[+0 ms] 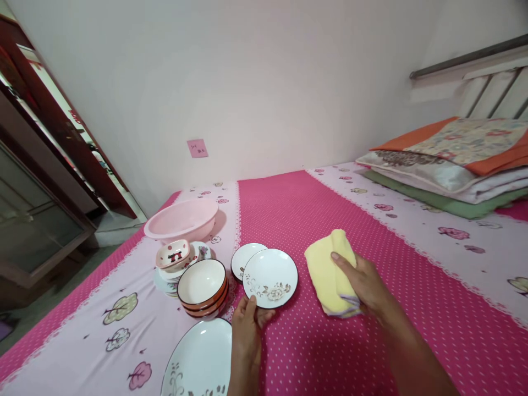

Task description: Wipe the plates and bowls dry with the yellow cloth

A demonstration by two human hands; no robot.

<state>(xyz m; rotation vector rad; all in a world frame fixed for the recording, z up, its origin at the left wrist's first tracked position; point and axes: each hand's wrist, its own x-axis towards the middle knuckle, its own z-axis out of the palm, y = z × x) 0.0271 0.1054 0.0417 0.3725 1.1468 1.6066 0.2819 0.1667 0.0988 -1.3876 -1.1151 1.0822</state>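
Note:
My left hand (248, 322) grips the lower rim of a small white plate (270, 275) with a dark edge and brown flowers, thumb on top and fingers beneath. The plate partly covers another small plate (243, 257) behind it. In my right hand (363, 280) is a folded yellow cloth (328, 269), held to the right of the plate and apart from it. Left of the small plates stand stacked brown-rimmed bowls (203, 281). A larger white plate (204, 357) lies nearest me, partly hidden by my left forearm.
A pink basin (181, 221) stands at the back left. Before it, a small patterned bowl (173, 254) rests on stacked plates (163, 280). Folded bedding (449, 165) is piled at the right. A pink note (197, 148) sticks to the wall behind the pink bedsheet (280, 203).

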